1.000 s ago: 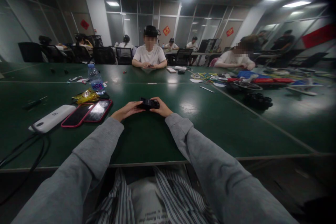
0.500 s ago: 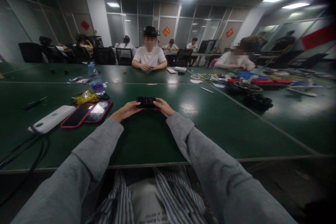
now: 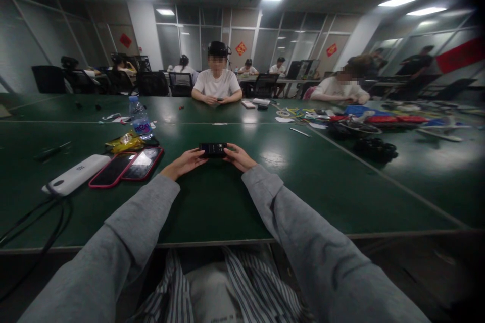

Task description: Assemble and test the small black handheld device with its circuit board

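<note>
A small black handheld device (image 3: pixel 212 150) with a faintly lit screen is held lengthwise above the green table. My left hand (image 3: pixel 186 162) grips its left end, thumb along the front edge and fingers behind. At the other end, my right hand (image 3: pixel 239 156) pinches it the same way. The device's exact kind is too small to make out. To the left of my left hand lie two phones with red-edged cases, one a dark-screened phone (image 3: pixel 112 170) and the other a phone with a bright reflection (image 3: pixel 143 163).
A white power bank (image 3: pixel 78 174) with black cables lies left of the phones. Behind them are a yellow wrapper (image 3: pixel 126 142) and a water bottle (image 3: pixel 139 118). Cables and a dark bundle (image 3: pixel 375 150) lie at right. A person (image 3: pixel 216 81) sits opposite.
The whole view has tilted up slightly, so everything sits a little lower in the picture. Both hands keep their hold on the device, with its screen text now slightly clearer.
</note>
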Action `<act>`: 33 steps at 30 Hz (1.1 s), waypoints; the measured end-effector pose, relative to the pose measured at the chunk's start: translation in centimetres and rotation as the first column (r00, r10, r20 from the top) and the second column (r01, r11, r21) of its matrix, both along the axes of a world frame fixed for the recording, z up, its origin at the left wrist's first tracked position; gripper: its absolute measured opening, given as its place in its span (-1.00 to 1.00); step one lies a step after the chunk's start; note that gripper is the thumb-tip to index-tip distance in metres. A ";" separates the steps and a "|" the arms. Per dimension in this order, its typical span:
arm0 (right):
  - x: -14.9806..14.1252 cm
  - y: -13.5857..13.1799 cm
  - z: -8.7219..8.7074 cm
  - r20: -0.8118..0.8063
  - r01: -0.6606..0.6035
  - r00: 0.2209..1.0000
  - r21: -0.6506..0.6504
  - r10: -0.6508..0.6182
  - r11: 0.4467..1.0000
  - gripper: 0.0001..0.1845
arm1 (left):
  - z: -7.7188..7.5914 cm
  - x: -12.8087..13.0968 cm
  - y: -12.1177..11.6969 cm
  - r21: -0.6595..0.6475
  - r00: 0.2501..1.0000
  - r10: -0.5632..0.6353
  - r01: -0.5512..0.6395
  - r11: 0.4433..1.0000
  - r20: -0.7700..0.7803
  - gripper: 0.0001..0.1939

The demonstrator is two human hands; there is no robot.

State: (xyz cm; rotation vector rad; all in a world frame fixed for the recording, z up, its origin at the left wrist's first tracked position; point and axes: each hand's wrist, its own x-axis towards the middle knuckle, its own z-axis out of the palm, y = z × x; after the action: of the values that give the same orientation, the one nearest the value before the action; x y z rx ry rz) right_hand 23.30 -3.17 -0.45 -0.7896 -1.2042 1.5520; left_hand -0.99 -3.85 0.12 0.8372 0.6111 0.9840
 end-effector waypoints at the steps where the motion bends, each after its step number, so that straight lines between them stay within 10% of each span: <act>1: 0.0 0.0 0.0 0.001 -0.004 1.000 0.002 0.004 1.000 -0.49 | 0.1 0.0 0.0 -0.003 1.000 0.001 -0.001 1.000 -0.001 -0.73; 33: -0.3 0.0 -0.3 0.183 0.030 0.981 0.183 -0.064 0.983 -0.39 | 1.0 0.0 -0.2 -0.139 0.999 0.002 -0.008 0.990 -0.048 -0.74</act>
State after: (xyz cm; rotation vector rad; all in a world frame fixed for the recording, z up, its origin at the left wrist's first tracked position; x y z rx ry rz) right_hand 23.00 -3.12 -0.79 -0.8533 -1.4310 1.3310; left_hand -0.98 -4.03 1.09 0.7372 0.7155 0.9166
